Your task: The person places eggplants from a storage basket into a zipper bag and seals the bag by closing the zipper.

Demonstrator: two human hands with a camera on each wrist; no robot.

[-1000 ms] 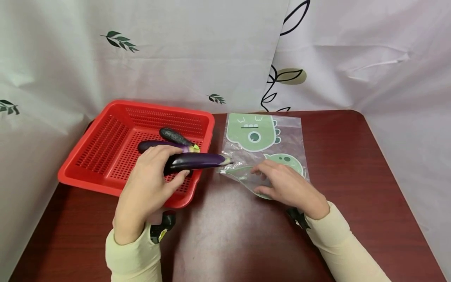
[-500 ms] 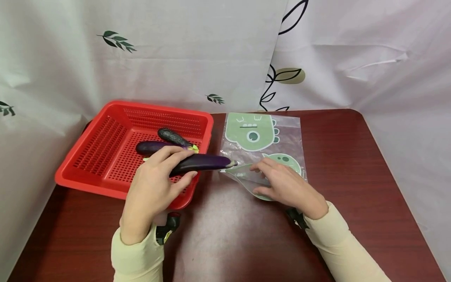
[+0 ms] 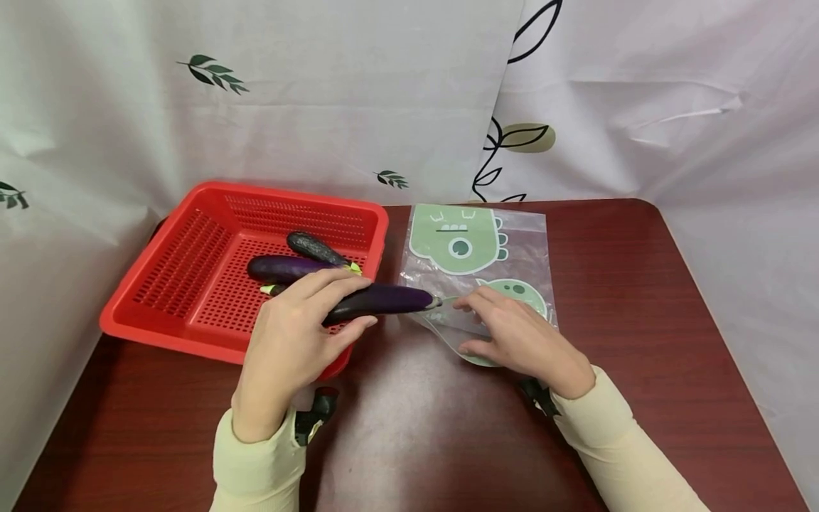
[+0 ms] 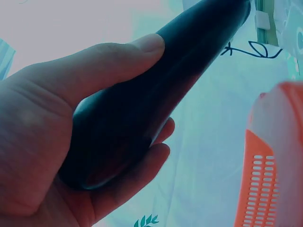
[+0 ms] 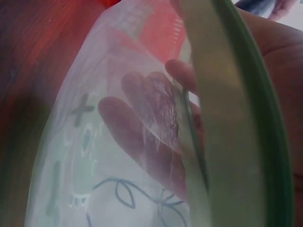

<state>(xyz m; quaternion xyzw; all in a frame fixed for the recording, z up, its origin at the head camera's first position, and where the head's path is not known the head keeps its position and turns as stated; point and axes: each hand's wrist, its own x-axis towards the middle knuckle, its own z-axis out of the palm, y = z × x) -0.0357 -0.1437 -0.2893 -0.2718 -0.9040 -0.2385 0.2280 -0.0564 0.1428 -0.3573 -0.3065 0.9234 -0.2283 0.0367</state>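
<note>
My left hand (image 3: 291,345) grips a long dark purple eggplant (image 3: 390,299) across its body, thumb on the near side and fingers over the far side. Its pale stem end points right, close to the mouth of a clear zip bag (image 3: 461,245) printed with green dinosaurs. In the left wrist view, the thumb lies along the glossy eggplant (image 4: 142,101), with the blunt end near the palm. My right hand (image 3: 518,334) is at the bag's mouth, thumb and fingers spread apart and the mouth gaping. Through the film, the right wrist view shows the fingers (image 5: 142,137), beside the green zip strip (image 5: 258,113).
A red perforated plastic basket (image 3: 166,277) stands at the left with more eggplants in it, among them a purple one (image 3: 281,268) and a darker, wrinkled one (image 3: 313,247). White patterned sheeting (image 3: 320,92) rises behind the reddish-brown table (image 3: 640,306).
My left hand has carried the eggplant rightward, out past the basket's right rim, bringing its stem end to the bag's mouth. The right hand and bag have stayed nearly still.
</note>
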